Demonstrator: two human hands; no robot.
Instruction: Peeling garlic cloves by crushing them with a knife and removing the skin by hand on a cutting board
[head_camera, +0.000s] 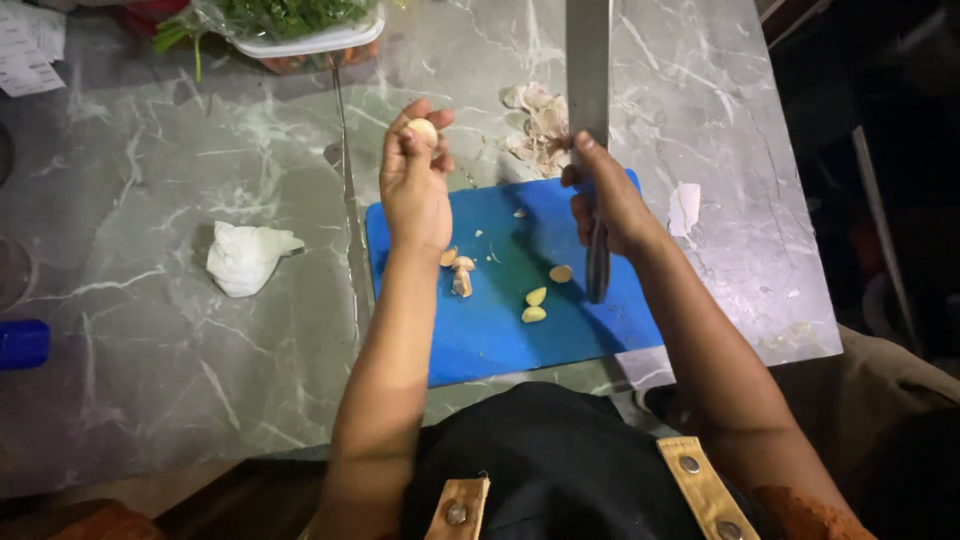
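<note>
Nearest me, peeled garlic cloves (535, 305) lie on the blue cutting board (490, 330). My right hand (610, 205), at 1 o'clock, has fingers clenched round a large knife (590, 70), blade up. My left hand (415, 175), at 11 o'clock, pinches one garlic clove (424, 130). Garlic skins (540, 125) lie beyond on the marble surface (150, 350).

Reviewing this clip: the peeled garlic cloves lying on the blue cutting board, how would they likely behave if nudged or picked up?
The garlic cloves look small, so probably light. Their rounded, curved shape suggests they might rock or roll a little on the smooth cutting board. Peeled and glossy-looking, they may be somewhat slippery to pinch, much like the one held in the left hand.
</note>
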